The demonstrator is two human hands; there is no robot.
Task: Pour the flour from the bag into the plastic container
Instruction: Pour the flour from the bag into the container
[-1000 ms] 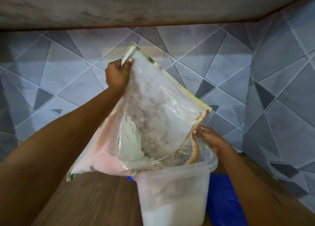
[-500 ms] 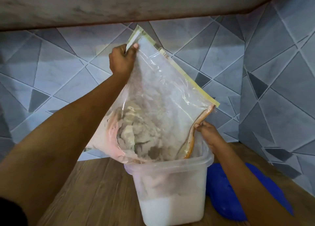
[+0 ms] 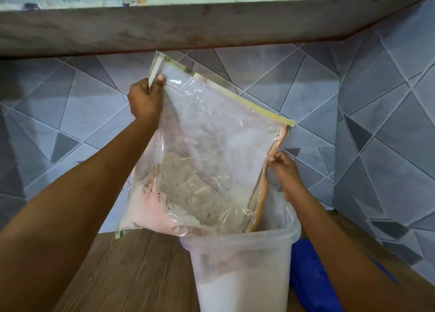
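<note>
Below our hands, the translucent plastic container [image 3: 242, 255] holds flour [image 3: 242, 293]; a blue lid [image 3: 313, 276] lies under our right forearm. Our right hand [image 3: 286, 172] pinches the zip-lock bag [image 3: 211, 128] at its orange mouth, above the rim. Farther off, our left hand [image 3: 144, 99] grips the bag's raised corner.

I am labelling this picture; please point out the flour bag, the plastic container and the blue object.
flour bag [image 3: 211, 113]: head view, clear upper panel.
plastic container [image 3: 240, 257]: head view, front wall below the rim.
blue object [image 3: 308, 271]: head view, part beside the container.
</note>
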